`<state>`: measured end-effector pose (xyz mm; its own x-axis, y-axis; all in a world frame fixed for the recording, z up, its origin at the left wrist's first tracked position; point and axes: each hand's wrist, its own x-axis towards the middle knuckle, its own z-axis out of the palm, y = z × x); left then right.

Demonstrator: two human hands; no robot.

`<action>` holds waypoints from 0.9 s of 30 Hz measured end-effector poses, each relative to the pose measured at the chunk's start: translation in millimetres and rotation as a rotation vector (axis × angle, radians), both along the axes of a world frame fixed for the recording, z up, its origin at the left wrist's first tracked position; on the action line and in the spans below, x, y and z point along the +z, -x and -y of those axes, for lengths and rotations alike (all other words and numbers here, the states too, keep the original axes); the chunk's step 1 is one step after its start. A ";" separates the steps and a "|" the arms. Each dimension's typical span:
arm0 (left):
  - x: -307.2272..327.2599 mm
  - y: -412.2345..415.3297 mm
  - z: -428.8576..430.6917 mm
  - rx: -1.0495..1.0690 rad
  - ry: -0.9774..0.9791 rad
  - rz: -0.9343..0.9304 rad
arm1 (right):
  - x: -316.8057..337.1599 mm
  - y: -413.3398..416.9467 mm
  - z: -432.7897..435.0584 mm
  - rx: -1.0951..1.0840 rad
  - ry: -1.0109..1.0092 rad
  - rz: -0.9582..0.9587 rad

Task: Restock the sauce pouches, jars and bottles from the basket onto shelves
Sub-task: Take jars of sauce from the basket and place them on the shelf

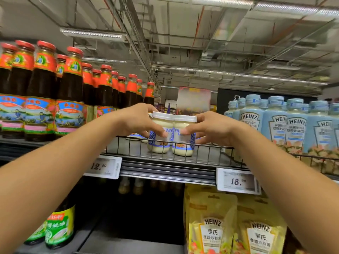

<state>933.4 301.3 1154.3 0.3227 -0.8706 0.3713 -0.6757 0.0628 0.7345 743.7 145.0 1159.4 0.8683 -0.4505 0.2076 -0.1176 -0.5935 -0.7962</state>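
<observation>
Two white-lidded jars set side by side on the top shelf, a hand on each.

The left jar (160, 132) and right jar (184, 135) of pale creamy dressing stand upright and touching, just behind the low wire rail (183, 153) at the front of the shelf (132, 149). The left hand (136, 121) wraps the left jar from its outer side, thumb low across the label; the right hand (211, 128) grips the right jar likewise. Both forearms reach up and inward, wrists about level with the lids. Dark red-capped bottles (69, 92) crowd the shelf to the left, pale blue Heinz bottles (275, 123) to the right. Price tags (237, 181) hang below the edge, with yellow Heinz pouches (212, 226) on the shelf beneath.
</observation>
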 end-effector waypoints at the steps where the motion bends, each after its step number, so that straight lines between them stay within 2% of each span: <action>1: -0.6 -1.8 -0.5 0.000 -0.008 0.000 | 0.3 -0.8 0.8 -0.004 0.025 -0.018; 8: 3.4 -18.6 -11.4 0.034 -0.014 0.020 | 5.4 -18.6 -0.1 0.009 0.011 -0.026; 18: 5.0 -70.3 -29.7 0.077 -0.005 0.155 | 19.3 -80.0 -37.0 -0.146 0.283 -0.106; 27: 7.8 -109.8 -25.6 0.090 -0.037 0.244 | 22.1 -117.5 -49.4 -0.267 0.381 -0.158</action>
